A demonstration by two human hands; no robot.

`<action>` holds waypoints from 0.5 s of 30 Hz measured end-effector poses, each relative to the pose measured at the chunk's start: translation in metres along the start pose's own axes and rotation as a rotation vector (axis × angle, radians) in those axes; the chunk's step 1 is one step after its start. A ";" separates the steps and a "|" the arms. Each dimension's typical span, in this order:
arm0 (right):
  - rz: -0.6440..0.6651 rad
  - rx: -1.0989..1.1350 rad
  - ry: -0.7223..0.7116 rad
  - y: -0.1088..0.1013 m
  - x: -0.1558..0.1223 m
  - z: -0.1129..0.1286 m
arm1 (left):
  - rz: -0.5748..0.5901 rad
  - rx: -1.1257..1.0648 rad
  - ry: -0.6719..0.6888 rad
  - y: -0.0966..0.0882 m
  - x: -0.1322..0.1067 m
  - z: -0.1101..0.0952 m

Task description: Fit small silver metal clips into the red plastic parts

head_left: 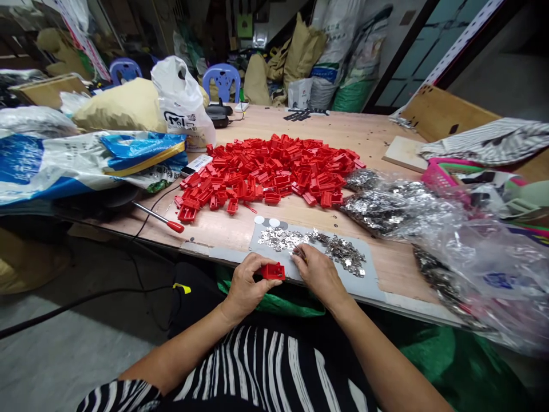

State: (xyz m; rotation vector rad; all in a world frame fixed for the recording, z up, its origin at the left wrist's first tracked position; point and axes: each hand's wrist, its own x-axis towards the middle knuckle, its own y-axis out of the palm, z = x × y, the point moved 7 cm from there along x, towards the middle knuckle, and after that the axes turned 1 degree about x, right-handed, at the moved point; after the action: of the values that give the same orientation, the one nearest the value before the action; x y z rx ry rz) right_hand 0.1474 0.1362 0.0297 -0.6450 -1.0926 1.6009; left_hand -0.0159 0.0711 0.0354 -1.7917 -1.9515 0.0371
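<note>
My left hand (246, 281) grips a small red plastic housing (273, 271), held open side up at the table's front edge. Fingers pinched together, my right hand (318, 273) is just right of it, over the near edge of the shiny small metal pieces (281, 239). A thin dark sliver shows at its fingertips, too small to name. Beside those pieces lies a second, darker heap of metal parts (345, 254). Both heaps rest on a grey mat (372, 274). Beyond the mat spreads a large pile of red plastic housings (274, 166).
A red-handled screwdriver-like tool (175, 226) points over the front edge at left. Printed sacks (77, 166) and a white plastic bag (182, 103) crowd the left side. Clear bags of metal parts (386, 206) and a pink basket (441, 174) stand at right.
</note>
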 end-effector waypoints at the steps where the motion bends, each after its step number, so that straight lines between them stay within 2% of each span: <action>1: -0.012 -0.044 -0.004 0.001 0.002 0.000 | -0.004 0.025 0.035 -0.001 0.001 -0.003; 5: -0.023 -0.096 0.005 0.005 0.006 0.002 | -0.005 0.072 0.115 -0.001 0.003 -0.010; 9: -0.020 -0.015 0.023 0.003 0.005 0.002 | 0.004 0.070 0.103 0.000 0.004 -0.010; 11: 0.011 0.112 0.031 0.002 0.003 0.002 | 0.010 0.053 0.080 0.001 0.004 -0.009; 15: 0.132 0.516 0.030 0.004 -0.005 0.005 | 0.021 0.014 0.047 0.003 0.002 -0.005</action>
State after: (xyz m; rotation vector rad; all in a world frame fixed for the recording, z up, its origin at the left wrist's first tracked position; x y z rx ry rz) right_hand 0.1430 0.1295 0.0272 -0.3955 -0.5817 1.8841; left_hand -0.0109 0.0723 0.0396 -1.7883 -1.8952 0.0149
